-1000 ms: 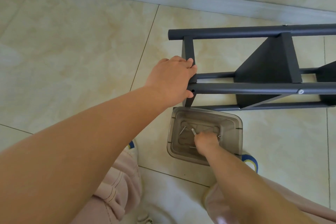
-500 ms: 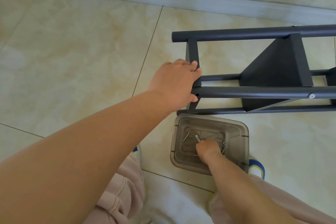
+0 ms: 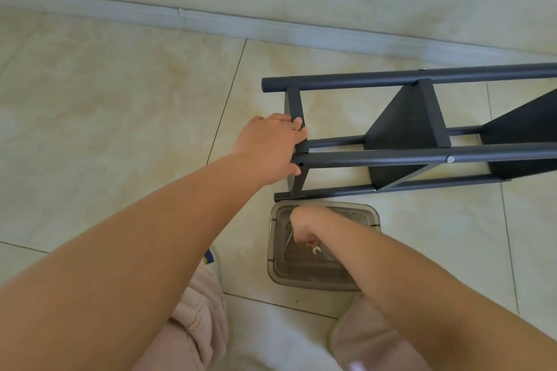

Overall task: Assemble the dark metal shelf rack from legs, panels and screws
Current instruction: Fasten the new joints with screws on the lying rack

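The rack [image 3: 422, 156], lying on its side on the floor [image 3: 105, 99] just beyond the clear bin [image 3: 319, 277], could roll or shift if the left hand [image 3: 268, 147] slackens, throwing the open screw hole [image 3: 301, 164] out of line. That hand's grip is wrapped over the end crosspiece [image 3: 297, 111] and near leg. The right hand [image 3: 304, 226] curls down inside the bin; whether its grip pinches a screw I cannot tell.
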